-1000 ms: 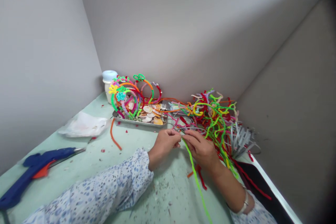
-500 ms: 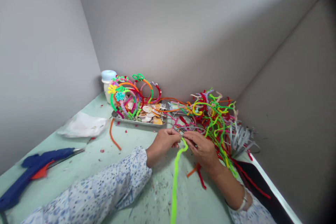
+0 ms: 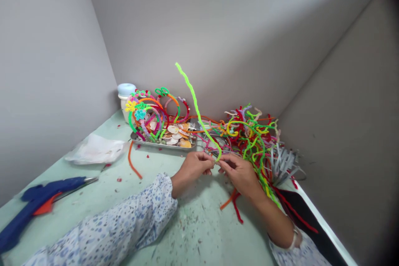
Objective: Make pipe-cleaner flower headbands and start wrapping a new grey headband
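A neon green pipe cleaner (image 3: 195, 102) rises from between my fingertips, leaning up and to the left. My left hand (image 3: 193, 168) is closed in a pinch around its lower end, or a thin band there; the fingers hide which. My right hand (image 3: 241, 173) meets it from the right, thumb and fingers closed on the bent base of the pipe cleaner. Just behind the fingertips shows a thin grey hoop (image 3: 230, 143), and I cannot tell whether it is held or lies on the table.
Finished colourful headbands (image 3: 146, 112) stand over a metal tray (image 3: 162, 145) of shells and patches. Right of them lies a tangled heap of pipe cleaners (image 3: 257, 141) beside grey strips (image 3: 282, 162). A blue glue gun (image 3: 46, 193), white plastic bag (image 3: 96, 149) and lidded jar (image 3: 126, 95) are at left.
The green pipe cleaner, which hung down toward me, now points up and away above my hands. My hands stay close together in nearly the same place.
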